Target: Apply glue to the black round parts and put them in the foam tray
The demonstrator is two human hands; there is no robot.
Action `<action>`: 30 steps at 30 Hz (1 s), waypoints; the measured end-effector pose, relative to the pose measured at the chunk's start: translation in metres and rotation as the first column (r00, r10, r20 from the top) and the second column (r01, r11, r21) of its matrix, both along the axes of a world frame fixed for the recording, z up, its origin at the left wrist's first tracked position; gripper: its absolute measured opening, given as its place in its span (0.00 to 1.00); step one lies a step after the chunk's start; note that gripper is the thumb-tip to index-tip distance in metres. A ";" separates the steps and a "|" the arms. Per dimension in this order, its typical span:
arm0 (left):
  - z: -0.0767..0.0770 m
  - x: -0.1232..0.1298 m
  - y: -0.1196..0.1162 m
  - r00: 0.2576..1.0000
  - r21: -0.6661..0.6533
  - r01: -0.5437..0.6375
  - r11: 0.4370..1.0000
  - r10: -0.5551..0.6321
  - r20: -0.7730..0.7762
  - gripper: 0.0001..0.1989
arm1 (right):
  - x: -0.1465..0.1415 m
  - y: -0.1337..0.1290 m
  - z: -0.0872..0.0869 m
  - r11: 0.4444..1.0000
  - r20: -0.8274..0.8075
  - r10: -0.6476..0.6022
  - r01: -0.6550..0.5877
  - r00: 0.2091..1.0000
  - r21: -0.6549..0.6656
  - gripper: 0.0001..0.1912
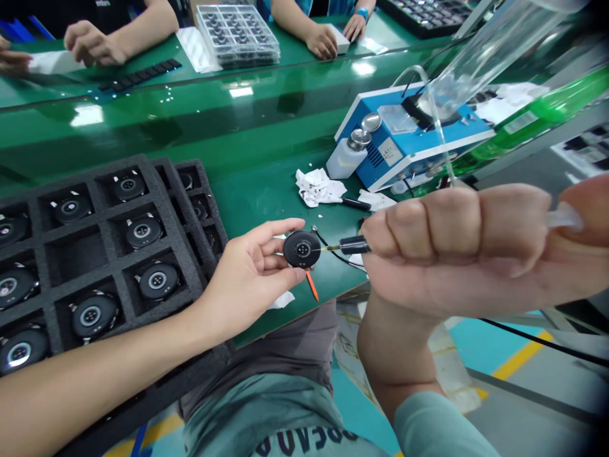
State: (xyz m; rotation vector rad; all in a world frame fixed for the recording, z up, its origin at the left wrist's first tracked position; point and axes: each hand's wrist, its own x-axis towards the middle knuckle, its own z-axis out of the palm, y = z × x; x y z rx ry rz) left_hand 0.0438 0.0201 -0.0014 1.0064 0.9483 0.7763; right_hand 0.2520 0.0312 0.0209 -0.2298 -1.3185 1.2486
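Observation:
My left hand (257, 270) grips a round black smartwatch case (301, 249) by its edge, between thumb and fingers. The back of the case, with its sensor ring and small contacts, faces me. My right hand (457, 244) is wrapped round a dispensing syringe (353, 245) whose black front end sticks out of the fist. Its thin amber needle reaches the right part of the case back; whether it touches, I cannot tell. Most of the syringe is hidden in the fist. An orange pointed stick (312, 286) shows just below the case.
Stacked black foam trays (183, 279) with watch cases stand at left. Behind my right hand are a blue dispenser box (394, 139), a white pump bottle (345, 158) and crumpled tissue (320, 188). Two people's hands work across the bench, near a clear tray (238, 35).

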 end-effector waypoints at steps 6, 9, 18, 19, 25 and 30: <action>0.001 0.000 0.001 1.000 -0.006 -0.004 1.000 0.004 -0.005 0.31 | 0.001 -0.003 0.001 0.999 0.035 0.017 -0.016 0.999 -0.042 0.33; 0.001 0.000 0.001 1.000 -0.008 -0.006 1.000 0.006 -0.008 0.31 | 0.000 -0.004 -0.001 0.999 0.014 0.012 -0.012 1.000 -0.042 0.33; 0.003 0.001 -0.001 1.000 -0.016 -0.002 1.000 0.002 -0.014 0.31 | 0.000 -0.004 -0.004 0.997 -0.013 0.029 -0.030 0.999 -0.073 0.32; 0.003 0.001 -0.001 1.000 -0.015 -0.001 1.000 0.001 -0.014 0.31 | -0.001 -0.004 -0.003 0.997 -0.011 0.024 -0.025 1.000 -0.072 0.33; 0.003 0.002 0.000 1.000 -0.012 0.004 1.000 -0.004 -0.028 0.32 | -0.007 -0.001 -0.001 0.994 0.012 0.044 -0.042 0.999 -0.103 0.33; 0.003 0.002 0.000 0.999 -0.024 0.010 1.000 -0.011 -0.037 0.33 | -0.013 -0.004 0.001 0.994 -0.045 0.028 -0.032 0.999 -0.101 0.30</action>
